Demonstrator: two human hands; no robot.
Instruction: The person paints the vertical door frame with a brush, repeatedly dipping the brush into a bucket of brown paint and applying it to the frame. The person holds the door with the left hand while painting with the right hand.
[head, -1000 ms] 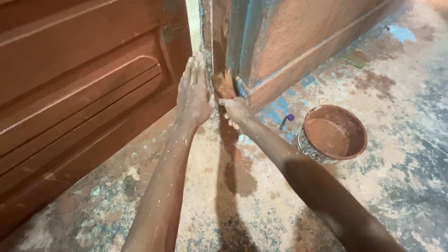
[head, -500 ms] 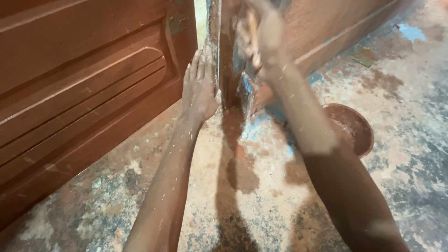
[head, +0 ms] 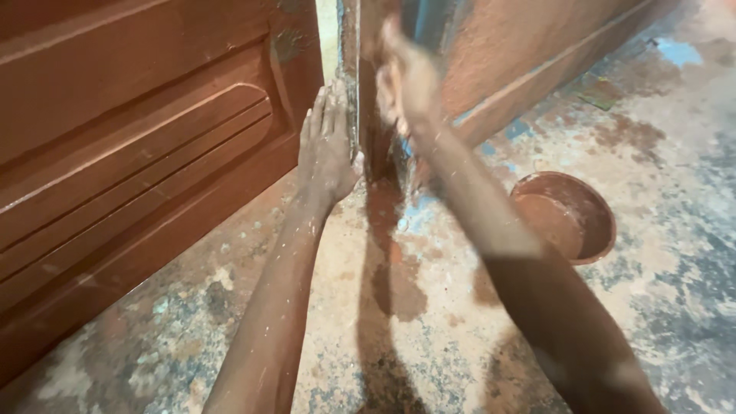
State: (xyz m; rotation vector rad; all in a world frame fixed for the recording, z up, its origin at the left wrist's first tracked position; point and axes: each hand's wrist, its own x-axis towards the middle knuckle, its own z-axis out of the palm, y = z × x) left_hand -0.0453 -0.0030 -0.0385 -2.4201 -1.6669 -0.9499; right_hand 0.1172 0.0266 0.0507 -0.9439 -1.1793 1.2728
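My left hand (head: 326, 146) lies flat, fingers straight and close together, against the bottom corner of a reddish-brown panelled door (head: 138, 138), next to the narrow door-frame post (head: 366, 130). It holds nothing. My right hand (head: 406, 80) is raised in front of the post and blurred by motion. Its fingers are smeared with reddish-brown stuff, and I cannot tell whether it grips anything. A round bowl (head: 606, 222) with reddish-brown liquid stands on the floor to the right of my right forearm.
The wall (head: 521, 46) to the right of the post is reddish-brown with a raised strip near the floor. The concrete floor (head: 429, 322) is stained with brown and blue patches. A thin bright gap shows between door and post.
My right hand has risen from the foot of the post near the floor to high up along it. My left hand has stayed flat on the door's corner.
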